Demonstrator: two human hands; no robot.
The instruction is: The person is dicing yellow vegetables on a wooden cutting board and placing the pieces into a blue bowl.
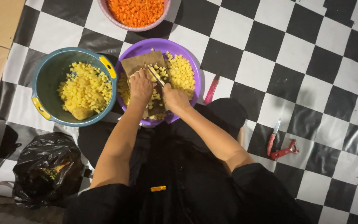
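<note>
Black-sleeved arms reached forward over the checkered floor mat (295, 54) to a purple basin (187, 58). Across it lay a wooden cutting board (135, 63), where the left hand (140, 86) pressed closed over a potato piece. Just beside it, the right hand (175, 98) was clamped on a knife (156, 75), blade touching the left fingertips. Diced potato (181, 72) filled the basin's right side. Judged from that closeness, a slip could nick the fingers, and the bridging board might tip. A blue bucket (46, 83) of cubes stood by the mat's left edge.

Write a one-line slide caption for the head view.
Left hand steadies potato on a board over a purple bowl while right hand cuts with a knife.
</note>
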